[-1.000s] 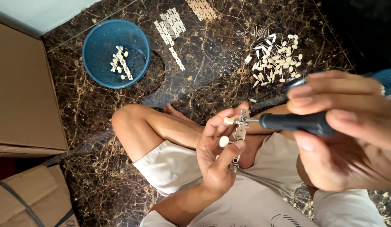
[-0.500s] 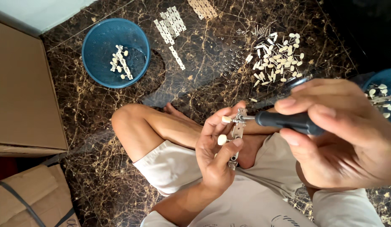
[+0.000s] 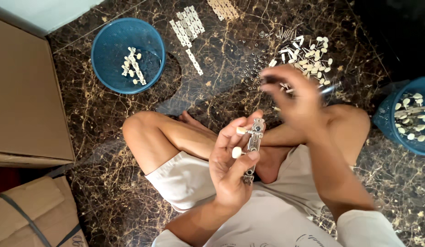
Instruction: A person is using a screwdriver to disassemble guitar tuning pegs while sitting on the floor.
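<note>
Nearest, the left hand [image 3: 231, 167], fingers curled and pinched around a guitar tuning-machine strip [image 3: 253, 142]: a narrow metal plate, silvery with engraved scrollwork, held upright over the crossed legs. Two cream oval buttons project from its left edge, one by the thumb and one lower by the fingertips; the plate's lower end is hidden behind the palm.

Beyond it, the right hand [image 3: 297, 98], smeared by motion blur, raised above the right knee; whether its fingers are spread or closed on something cannot be told.

Floor [image 3: 98, 128]: polished dark brown marble with gold veining, glossy.

At right, a blue mesh basket [image 3: 388, 121], cut off by the frame edge, holding cream-buttoned tuner parts.

Further out, a loose pile of cream tuner buttons [image 3: 313, 55] on short pins, with a scatter of tiny metal screws or bushings [image 3: 253, 66] beside it, too small to tell which.

Left of these, pale perforated metal strips [image 3: 187, 25], flat, laid in rows; another group is cut by the top edge.

Far left, a round blue mesh basket [image 3: 128, 55] containing a few assembled strips.

Left margin, brown cardboard boxes [image 3: 25, 96], matte, partly out of view.
</note>
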